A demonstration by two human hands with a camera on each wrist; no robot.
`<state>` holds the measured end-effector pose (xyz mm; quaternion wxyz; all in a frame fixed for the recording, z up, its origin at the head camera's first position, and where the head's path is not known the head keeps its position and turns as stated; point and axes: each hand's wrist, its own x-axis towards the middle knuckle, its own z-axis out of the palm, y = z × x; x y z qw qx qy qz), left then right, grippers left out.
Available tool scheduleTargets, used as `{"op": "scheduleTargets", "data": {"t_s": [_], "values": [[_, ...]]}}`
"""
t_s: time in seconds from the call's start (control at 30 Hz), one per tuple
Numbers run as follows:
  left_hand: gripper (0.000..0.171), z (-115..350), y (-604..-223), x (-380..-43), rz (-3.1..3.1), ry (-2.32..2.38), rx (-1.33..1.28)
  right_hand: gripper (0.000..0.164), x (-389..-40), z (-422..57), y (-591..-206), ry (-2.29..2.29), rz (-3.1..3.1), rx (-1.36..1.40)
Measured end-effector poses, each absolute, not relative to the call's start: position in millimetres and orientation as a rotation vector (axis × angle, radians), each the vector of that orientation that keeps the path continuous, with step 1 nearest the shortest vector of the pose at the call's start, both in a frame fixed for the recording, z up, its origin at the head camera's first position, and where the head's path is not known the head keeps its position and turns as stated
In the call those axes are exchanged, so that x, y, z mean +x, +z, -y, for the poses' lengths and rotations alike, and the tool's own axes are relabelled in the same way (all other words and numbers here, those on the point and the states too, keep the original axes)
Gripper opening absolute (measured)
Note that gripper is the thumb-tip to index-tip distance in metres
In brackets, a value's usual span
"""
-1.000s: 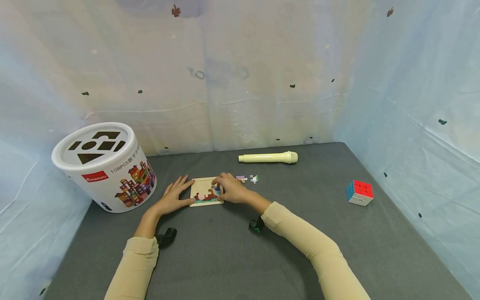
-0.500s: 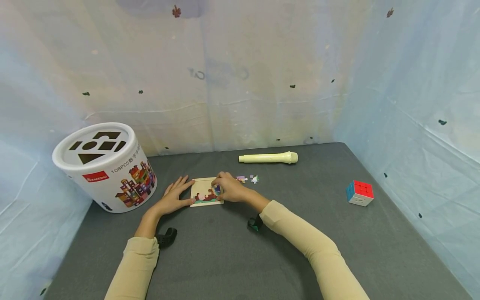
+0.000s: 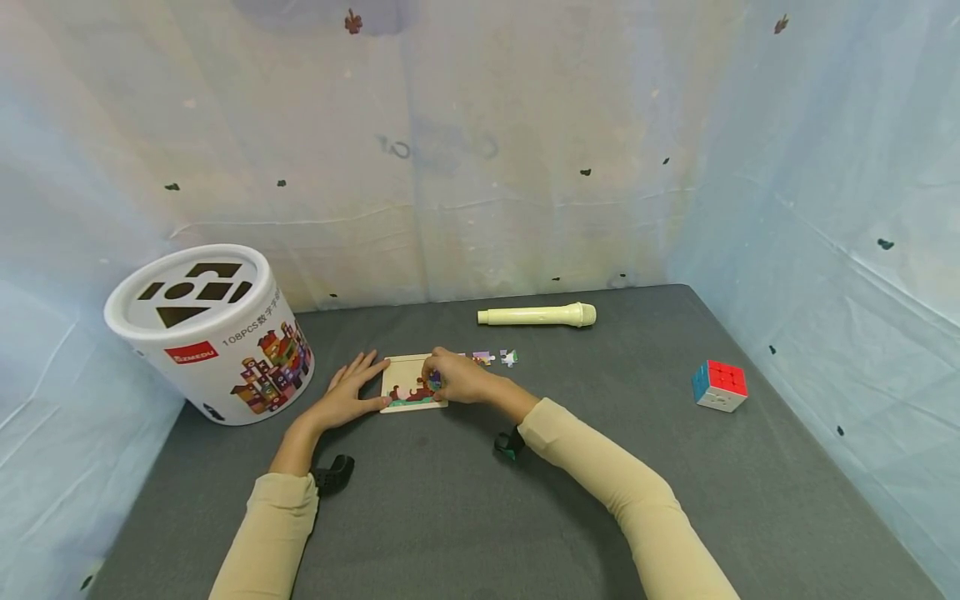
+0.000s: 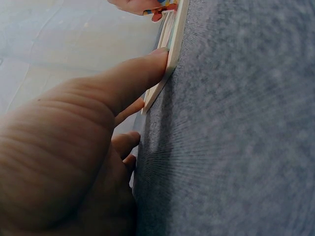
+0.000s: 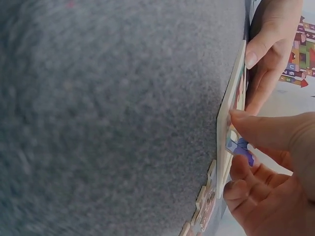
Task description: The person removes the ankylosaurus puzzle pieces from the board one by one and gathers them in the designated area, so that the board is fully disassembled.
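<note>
A shallow wooden puzzle tray (image 3: 405,370) lies on the dark cloth, with joined picture pieces (image 3: 410,394) along its near side. My left hand (image 3: 344,398) is spread at the tray's left edge, its thumb (image 4: 142,71) touching the near corner and its fingers fairly straight. Over the tray's right part, my right hand (image 3: 461,377) pinches a blue and purple puzzle piece (image 5: 241,150) between thumb and fingers. In the left wrist view that piece (image 4: 165,10) looks tilted above the frame. Fingers hide part of it in the head view.
Loose puzzle pieces (image 3: 483,358) lie right of the tray, with a white-and-green one (image 3: 509,358) beside them. A cream toy microphone (image 3: 536,316) is behind. A large white block bucket (image 3: 217,342) stands at left, and a puzzle cube (image 3: 720,386) at right.
My right hand has shifted slightly left over the tray, and its fingers now cover more of the blue and purple piece. My left hand and the tray have stayed put.
</note>
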<state>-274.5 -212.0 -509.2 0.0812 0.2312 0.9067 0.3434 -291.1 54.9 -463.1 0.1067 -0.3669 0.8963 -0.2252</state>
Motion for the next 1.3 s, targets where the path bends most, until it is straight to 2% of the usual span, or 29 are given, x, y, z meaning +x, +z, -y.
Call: {"op": "scheduleTargets", "data": {"t_s": [1.03,1.13,1.3], "values": [[0.079,213.6,-511.1,-275.8,-2.696,1.043,0.704,0.035,-287.2,-54.3,-465.9,-0.785,-2.575,-1.051],[0.080,213.3,-510.1,-275.2,-2.696,1.042,0.703,0.032,-285.0,-54.4,-465.4,-0.796,-2.604,-1.064],[0.080,213.8,-511.7,-276.7,-2.697,1.032,0.700,0.015,-281.1,-57.0,-464.9,-0.897,-2.733,-1.065]]}}
